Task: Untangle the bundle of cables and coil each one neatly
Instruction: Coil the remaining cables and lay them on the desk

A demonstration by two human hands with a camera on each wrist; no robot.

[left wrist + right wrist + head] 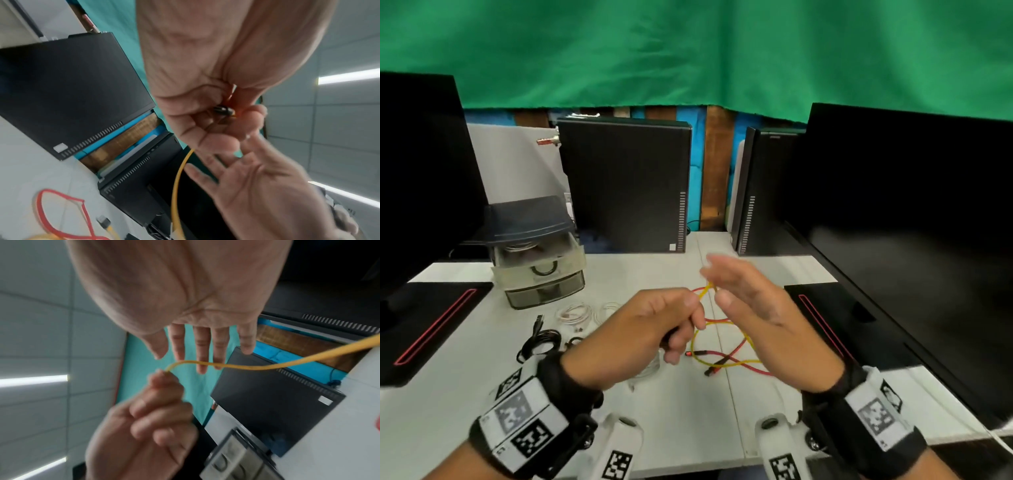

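Note:
My left hand [681,329] is curled round a yellow cable [704,291] and its black connector [223,110], held a little above the white table [688,411]. The yellow cable [257,368] leaves that fist [160,402] and runs across the straight, spread fingers of my right hand [201,350]; whether it touches them I cannot tell. In the head view my right hand [726,284] is open and blurred, just right of the left one. Below the hands, the rest of the yellow cable [748,361] lies crossed with a red cable [717,321] on the table.
Coiled white cables [575,313] and a coiled black cable [541,339] lie at the left. A plastic drawer box [537,253] stands behind them. Two black computer towers [626,185] [756,192] stand at the back. Monitors [911,222] [421,171] flank the table.

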